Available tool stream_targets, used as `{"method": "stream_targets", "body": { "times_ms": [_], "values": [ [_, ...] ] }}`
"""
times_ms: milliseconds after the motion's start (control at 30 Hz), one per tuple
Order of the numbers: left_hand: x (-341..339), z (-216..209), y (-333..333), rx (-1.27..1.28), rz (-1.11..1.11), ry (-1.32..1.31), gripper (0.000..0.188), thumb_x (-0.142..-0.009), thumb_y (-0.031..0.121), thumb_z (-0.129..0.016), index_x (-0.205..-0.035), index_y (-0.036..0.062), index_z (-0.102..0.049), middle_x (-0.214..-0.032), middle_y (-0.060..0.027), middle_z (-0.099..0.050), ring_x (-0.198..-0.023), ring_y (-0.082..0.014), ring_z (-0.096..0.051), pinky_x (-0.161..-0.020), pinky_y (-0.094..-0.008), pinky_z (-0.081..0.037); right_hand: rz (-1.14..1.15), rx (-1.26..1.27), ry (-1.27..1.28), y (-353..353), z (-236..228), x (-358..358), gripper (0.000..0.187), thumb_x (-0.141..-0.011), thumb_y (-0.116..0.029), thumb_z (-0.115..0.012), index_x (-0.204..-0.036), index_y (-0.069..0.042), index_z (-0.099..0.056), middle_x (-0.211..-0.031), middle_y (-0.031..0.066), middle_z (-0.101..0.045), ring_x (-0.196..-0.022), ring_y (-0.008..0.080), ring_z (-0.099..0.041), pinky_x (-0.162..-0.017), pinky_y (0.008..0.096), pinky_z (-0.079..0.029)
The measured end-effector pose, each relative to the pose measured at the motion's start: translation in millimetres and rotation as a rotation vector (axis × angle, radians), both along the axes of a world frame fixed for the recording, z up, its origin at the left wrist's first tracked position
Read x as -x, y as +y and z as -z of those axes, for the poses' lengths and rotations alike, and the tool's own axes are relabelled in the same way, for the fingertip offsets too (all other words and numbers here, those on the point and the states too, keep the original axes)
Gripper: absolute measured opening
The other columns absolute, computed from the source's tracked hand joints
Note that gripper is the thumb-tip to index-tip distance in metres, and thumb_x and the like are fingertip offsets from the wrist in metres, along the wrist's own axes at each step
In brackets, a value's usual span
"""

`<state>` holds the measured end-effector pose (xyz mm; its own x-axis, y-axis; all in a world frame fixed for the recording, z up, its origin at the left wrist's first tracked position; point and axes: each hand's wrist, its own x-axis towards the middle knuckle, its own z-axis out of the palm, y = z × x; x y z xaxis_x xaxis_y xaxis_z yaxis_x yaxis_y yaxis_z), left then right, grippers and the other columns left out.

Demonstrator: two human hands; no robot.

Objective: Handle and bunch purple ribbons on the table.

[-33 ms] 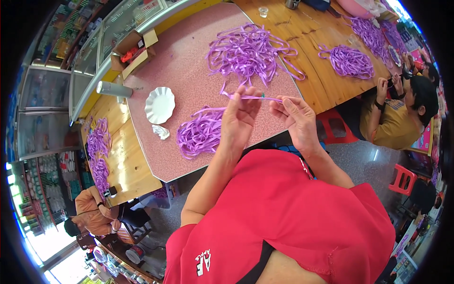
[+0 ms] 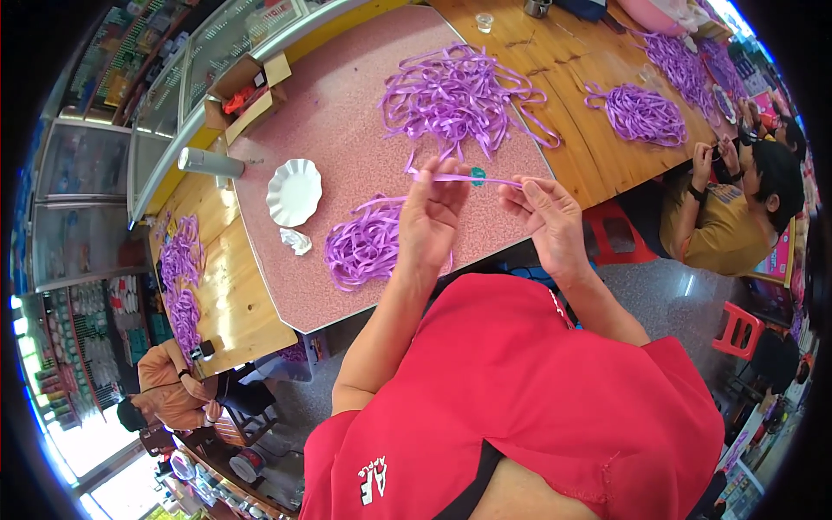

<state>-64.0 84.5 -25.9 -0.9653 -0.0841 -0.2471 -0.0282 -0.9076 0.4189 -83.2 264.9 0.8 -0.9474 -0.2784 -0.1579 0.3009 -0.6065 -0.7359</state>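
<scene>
A narrow purple ribbon (image 2: 494,181) runs taut between my two hands above the pink-speckled tabletop (image 2: 347,113). My left hand (image 2: 431,217) pinches it between thumb and forefinger, the other fingers loosely curled. At the other end my right hand (image 2: 552,217) grips it with thumb and fingertips. Just behind the ribbon a small teal-green spot or object (image 2: 477,176) shows on the tabletop. A large tangled heap of purple ribbon (image 2: 451,95) lies beyond my hands. Beside my left wrist sits a smaller ribbon heap (image 2: 360,247), partly covered by that hand.
Left on the table are a white scalloped dish (image 2: 295,192), crumpled tissue (image 2: 295,241), a grey cylinder (image 2: 211,162) and an open cardboard box (image 2: 247,95). Another ribbon pile (image 2: 643,114) lies right. One person (image 2: 728,208) sits at right, another (image 2: 173,390) at lower left.
My left hand has shifted slightly left, away from my right hand, and the ribbon span between them is a little longer. More of the teal-green spot shows.
</scene>
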Motion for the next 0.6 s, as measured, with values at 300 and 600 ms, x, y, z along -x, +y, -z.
{"method": "stream_targets", "body": {
  "times_ms": [300,600],
  "values": [
    [-2.8,68.2,-135.8,0.194,-0.459,-0.195,0.032,-0.101,0.024,-0.048,-0.121,0.0003,-0.057,-0.128,-0.0142,-0.060,-0.123,-0.0320,-0.054,-0.106,-0.0458,-0.043,0.246,-0.137,0.033,74.8,41.0,44.9,0.019,-0.098,-0.010,-0.054,-0.110,0.001,-0.062,-0.112,0.0148,-0.065,-0.107,0.0258,-0.063,-0.098,0.0399,-0.050],
    [-28.6,97.4,-219.9,0.244,-0.611,-0.227,0.038,-0.102,0.027,-0.042,-0.122,-0.0028,-0.055,-0.128,-0.0167,-0.059,-0.120,-0.0334,-0.056,-0.102,-0.0454,-0.048,0.130,0.105,0.138,106.6,55.4,86.5,0.023,-0.099,-0.009,-0.051,-0.117,0.000,-0.061,-0.119,0.0156,-0.063,-0.117,0.0279,-0.059,-0.104,0.0447,-0.045]
  ]
}}
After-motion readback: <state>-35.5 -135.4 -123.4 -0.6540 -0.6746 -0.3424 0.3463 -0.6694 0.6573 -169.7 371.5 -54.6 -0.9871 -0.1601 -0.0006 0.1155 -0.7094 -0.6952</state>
